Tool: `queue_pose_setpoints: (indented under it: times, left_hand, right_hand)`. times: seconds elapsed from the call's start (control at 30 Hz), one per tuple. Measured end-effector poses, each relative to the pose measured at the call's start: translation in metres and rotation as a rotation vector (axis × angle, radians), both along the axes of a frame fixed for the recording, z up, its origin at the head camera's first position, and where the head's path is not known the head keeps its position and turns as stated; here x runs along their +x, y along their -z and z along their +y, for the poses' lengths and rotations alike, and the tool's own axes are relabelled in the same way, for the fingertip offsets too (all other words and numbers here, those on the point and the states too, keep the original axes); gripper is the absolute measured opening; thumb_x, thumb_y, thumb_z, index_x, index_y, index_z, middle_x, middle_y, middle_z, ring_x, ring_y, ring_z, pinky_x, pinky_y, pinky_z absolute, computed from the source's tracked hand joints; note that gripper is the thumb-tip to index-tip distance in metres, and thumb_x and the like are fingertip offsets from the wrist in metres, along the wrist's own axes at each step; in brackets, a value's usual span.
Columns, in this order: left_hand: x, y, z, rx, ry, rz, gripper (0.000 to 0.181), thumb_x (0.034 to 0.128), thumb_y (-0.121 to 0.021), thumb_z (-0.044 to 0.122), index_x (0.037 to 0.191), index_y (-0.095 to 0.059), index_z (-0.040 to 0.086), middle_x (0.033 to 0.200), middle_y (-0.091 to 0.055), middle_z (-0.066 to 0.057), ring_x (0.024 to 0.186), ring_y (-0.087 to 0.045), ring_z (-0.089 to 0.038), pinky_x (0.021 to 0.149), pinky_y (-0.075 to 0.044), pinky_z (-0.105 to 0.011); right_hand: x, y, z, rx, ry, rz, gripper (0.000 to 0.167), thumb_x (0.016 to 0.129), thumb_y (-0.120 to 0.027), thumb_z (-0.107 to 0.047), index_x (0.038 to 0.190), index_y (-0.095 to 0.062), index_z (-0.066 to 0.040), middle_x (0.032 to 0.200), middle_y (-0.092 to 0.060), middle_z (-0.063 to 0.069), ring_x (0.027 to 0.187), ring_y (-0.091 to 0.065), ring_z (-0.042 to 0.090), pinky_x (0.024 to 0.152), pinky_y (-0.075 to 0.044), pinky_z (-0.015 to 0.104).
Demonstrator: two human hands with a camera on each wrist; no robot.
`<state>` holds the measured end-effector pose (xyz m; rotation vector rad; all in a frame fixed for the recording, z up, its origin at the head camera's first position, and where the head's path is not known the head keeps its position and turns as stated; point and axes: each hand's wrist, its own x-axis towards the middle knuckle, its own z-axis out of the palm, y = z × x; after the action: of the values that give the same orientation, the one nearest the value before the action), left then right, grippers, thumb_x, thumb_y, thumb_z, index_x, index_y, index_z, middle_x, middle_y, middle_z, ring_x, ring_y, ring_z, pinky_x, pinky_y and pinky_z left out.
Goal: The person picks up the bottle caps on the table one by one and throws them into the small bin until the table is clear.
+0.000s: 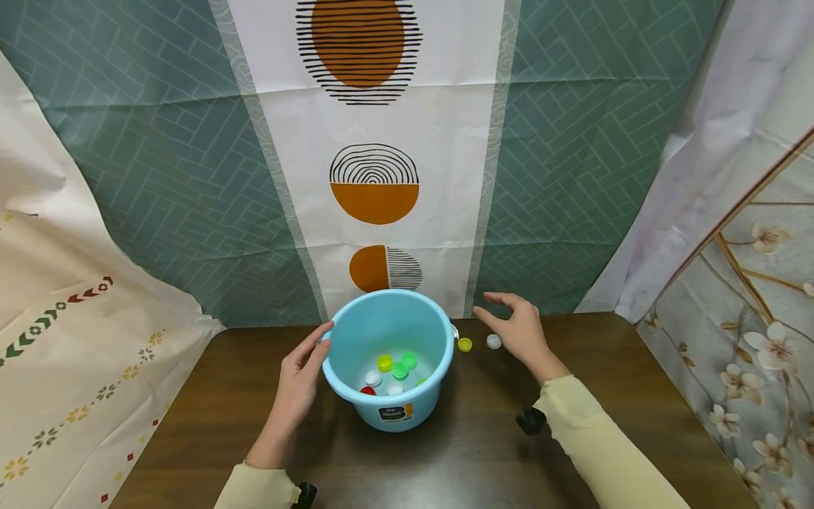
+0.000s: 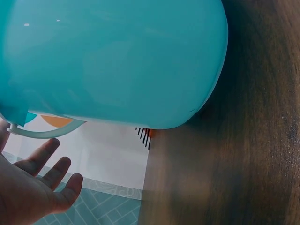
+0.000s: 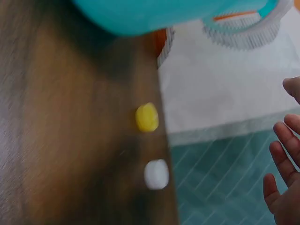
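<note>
A light blue plastic bucket (image 1: 396,416) stands upright on the table. Inside lie several bottle caps: yellow (image 1: 384,363), green (image 1: 409,360), white (image 1: 395,389) and red (image 1: 367,390). My left hand (image 1: 300,371) touches the bucket's left rim with thumb and index finger; in the left wrist view its other fingers (image 2: 55,172) spread loosely beside the bucket's handle (image 2: 47,134). My right hand (image 1: 523,331) hovers right of the bucket, thumb and fingers apart, holding nothing. Near it, a yellow cap (image 3: 147,117) and a white cap (image 3: 156,174) lie on the table.
The dark wooden table (image 1: 490,452) ends at a patterned cloth (image 1: 579,177) hanging behind it. More cloth hangs at the left (image 1: 76,339) and right (image 1: 731,353). A black wrist device (image 1: 531,420) sits at the right sleeve.
</note>
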<state>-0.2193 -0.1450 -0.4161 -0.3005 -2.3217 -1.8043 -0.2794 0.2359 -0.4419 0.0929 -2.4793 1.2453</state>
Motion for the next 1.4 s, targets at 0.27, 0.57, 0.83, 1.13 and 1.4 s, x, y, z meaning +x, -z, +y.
queue_pose_setpoints:
  times: [0.27, 0.57, 0.83, 1.13, 1.4]
  left_hand:
    - [-0.002, 0.002, -0.002, -0.013, 0.009, 0.005, 0.038, 0.0972, -0.051, 0.026, 0.134, -0.052, 0.017, 0.136, -0.053, -0.011, 0.116, -0.055, -0.029, 0.081, -0.049, -0.017]
    - [-0.002, 0.001, -0.002, -0.016, 0.010, 0.009, 0.038, 0.0970, -0.051, 0.025, 0.134, -0.053, 0.016, 0.133, -0.055, -0.013, 0.112, -0.057, -0.028, 0.080, -0.049, -0.017]
    - [-0.003, 0.001, -0.003, -0.006, 0.007, 0.001, 0.037, 0.0968, -0.051, 0.027, 0.133, -0.054, 0.018, 0.134, -0.055, -0.009, 0.114, -0.056, -0.027, 0.081, -0.049, -0.017]
    - [-0.003, 0.001, -0.003, 0.018, 0.013, -0.005, 0.037, 0.0963, -0.052, 0.028, 0.132, -0.055, 0.020, 0.132, -0.057, -0.009, 0.114, -0.056, -0.027, 0.082, -0.049, -0.018]
    - [-0.002, 0.001, -0.002, 0.010, 0.010, -0.003, 0.037, 0.0967, -0.052, 0.027, 0.133, -0.054, 0.019, 0.134, -0.055, -0.008, 0.115, -0.056, -0.025, 0.082, -0.049, -0.018]
  right_hand:
    - [-0.004, 0.033, 0.020, 0.047, 0.039, -0.063, 0.061, 0.080, -0.064, -0.057, 0.125, -0.060, -0.017, 0.126, -0.060, 0.005, 0.126, -0.047, 0.028, 0.100, -0.039, 0.052]
    - [-0.003, 0.062, 0.034, 0.054, 0.012, -0.186, 0.067, 0.081, -0.063, -0.056, 0.129, -0.056, -0.009, 0.131, -0.056, 0.011, 0.128, -0.045, 0.033, 0.101, -0.038, 0.053]
    - [-0.007, 0.079, 0.038, 0.135, 0.003, -0.222, 0.069, 0.079, -0.069, -0.051, 0.130, -0.055, -0.008, 0.125, -0.057, 0.012, 0.114, -0.053, 0.031, 0.093, -0.043, 0.051]
    - [-0.009, 0.089, 0.031, 0.234, 0.052, -0.256, 0.064, 0.076, -0.073, -0.048, 0.126, -0.059, -0.011, 0.121, -0.058, 0.014, 0.112, -0.051, 0.032, 0.081, -0.028, 0.051]
    - [-0.011, 0.095, 0.026, 0.268, 0.065, -0.265, 0.052, 0.077, -0.073, -0.045, 0.118, -0.064, -0.015, 0.112, -0.060, 0.011, 0.105, -0.053, 0.031, 0.078, -0.028, 0.050]
